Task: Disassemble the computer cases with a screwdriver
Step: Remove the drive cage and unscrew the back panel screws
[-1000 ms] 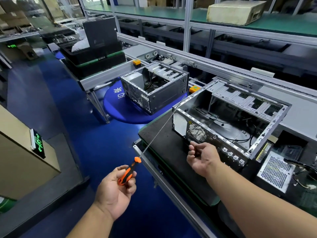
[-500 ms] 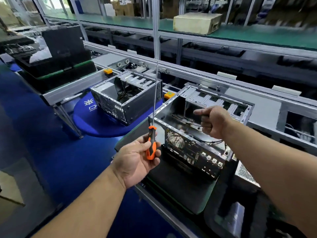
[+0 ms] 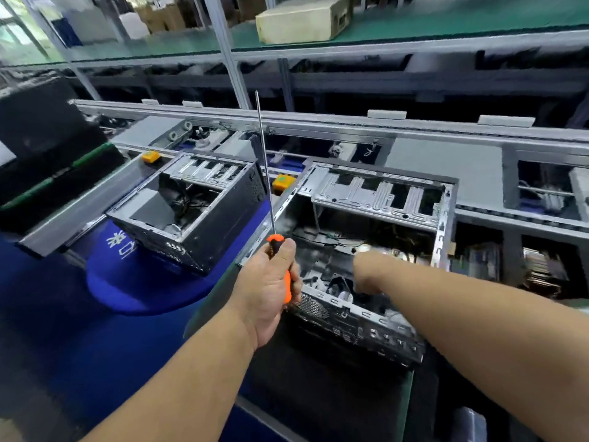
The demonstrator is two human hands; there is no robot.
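White characters were printed on the round blue platform (image 3: pixel 127 282) at the left, too blurred to read; no other writing could be made out. The work took place on a production line: a dark mat on the bench (image 3: pixel 312 387) carried the near computer case (image 3: pixel 366 250), grey conveyor rails (image 3: pixel 318 122) ran across behind it, a green-topped shelf (image 3: pixel 446 23) stood above them, and the floor was blue.

The left hand (image 3: pixel 271 288) gripped the orange and black handle of the screwdriver (image 3: pixel 280 266), its fingers wrapped around the handle and thumb laid along it, with the long thin shaft pointing nearly straight up in front of the rails. The right hand (image 3: pixel 366 272) reached down into the open near case, by its rear corner; it was blurred and partly hidden, so I cannot tell whether its fingers held anything.

A second open computer case (image 3: pixel 191 212) sat on the blue platform, just left of the screwdriver shaft. Two orange-yellow buttons (image 3: pixel 150 156) stood by the conveyor behind the cases. A beige box (image 3: pixel 302 20) lay on the green shelf, and stacked black trays (image 3: pixel 47 154) stood at the far left.
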